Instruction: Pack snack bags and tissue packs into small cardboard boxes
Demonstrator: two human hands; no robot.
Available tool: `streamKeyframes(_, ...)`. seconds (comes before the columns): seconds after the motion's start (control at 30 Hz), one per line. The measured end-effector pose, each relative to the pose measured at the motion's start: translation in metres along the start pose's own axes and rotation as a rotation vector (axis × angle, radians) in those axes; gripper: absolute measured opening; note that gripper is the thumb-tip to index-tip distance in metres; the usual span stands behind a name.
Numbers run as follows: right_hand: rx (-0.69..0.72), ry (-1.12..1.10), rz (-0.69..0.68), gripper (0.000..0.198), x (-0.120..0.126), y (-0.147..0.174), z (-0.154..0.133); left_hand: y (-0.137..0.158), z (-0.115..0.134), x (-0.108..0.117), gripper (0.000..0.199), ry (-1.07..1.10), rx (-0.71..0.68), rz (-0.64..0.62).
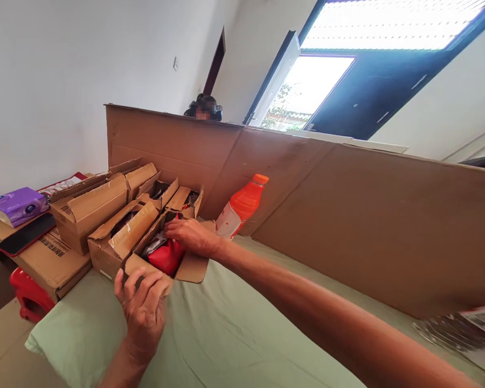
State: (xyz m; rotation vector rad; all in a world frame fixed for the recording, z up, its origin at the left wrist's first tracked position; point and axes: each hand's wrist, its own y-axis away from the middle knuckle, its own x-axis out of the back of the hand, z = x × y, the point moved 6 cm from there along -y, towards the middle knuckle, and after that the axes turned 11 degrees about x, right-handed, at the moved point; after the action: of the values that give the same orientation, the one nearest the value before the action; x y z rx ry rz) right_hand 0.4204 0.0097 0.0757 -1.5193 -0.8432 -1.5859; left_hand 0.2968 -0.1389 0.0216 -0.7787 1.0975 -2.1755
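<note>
My right hand reaches into an open cardboard box, its fingers pinched on the upper part of a shiny red packet. Some grey and white wrapping shows beside the packet, and the fingertips are partly hidden inside the box. At the near end of that box, my left hand is closed with its fingers curled over the near flap. Just behind my right wrist stands an orange bottle with an orange cap, tilted in the view.
Several other open cardboard boxes stand left and behind. A purple tissue pack and a dark flat phone-like object lie farther left. A tall cardboard panel borders the green cloth. Another person's head shows behind it.
</note>
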Motion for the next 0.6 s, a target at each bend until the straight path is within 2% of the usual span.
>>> streamKeyframes(0.1, -0.072, 0.028, 0.135, 0.037, 0.029, 0.011, 0.002, -0.006, 0.0, 0.0, 0.018, -0.034, -0.046, -0.007)
streamKeyframes(0.17, -0.151, 0.041, 0.298, 0.041, 0.057, 0.028, 0.005, -0.012, -0.002, 0.0, 0.02, -0.032, -0.07, -0.018)
streamKeyframes(0.27, -0.291, 0.019, 0.632, 0.038, 0.102, 0.075, 0.009, -0.021, -0.006, -0.003, 0.023, -0.024, -0.115, -0.044)
streamKeyframes(0.33, -0.395, -0.015, 0.772, 0.034, 0.124, 0.116, 0.009, -0.025, -0.007, -0.005, 0.023, -0.048, -0.15, -0.048)
streamKeyframes(0.4, -0.49, -0.044, 0.789, 0.031, 0.134, 0.159, 0.006, -0.025, -0.004, -0.003, 0.026, -0.081, -0.173, -0.012)
streamKeyframes(0.47, -0.555, -0.055, 0.701, 0.028, 0.13, 0.199, 0.004, -0.021, 0.004, 0.006, 0.043, -0.066, -0.176, 0.053)
streamKeyframes(0.53, -0.609, -0.046, 0.562, 0.026, 0.111, 0.236, 0.006, -0.013, 0.018, 0.017, 0.058, 0.007, -0.173, 0.08)
streamKeyframes(0.6, -0.667, -0.027, 0.512, 0.023, 0.086, 0.271, 0.016, 0.0, 0.037, 0.021, 0.056, 0.115, -0.195, 0.016)
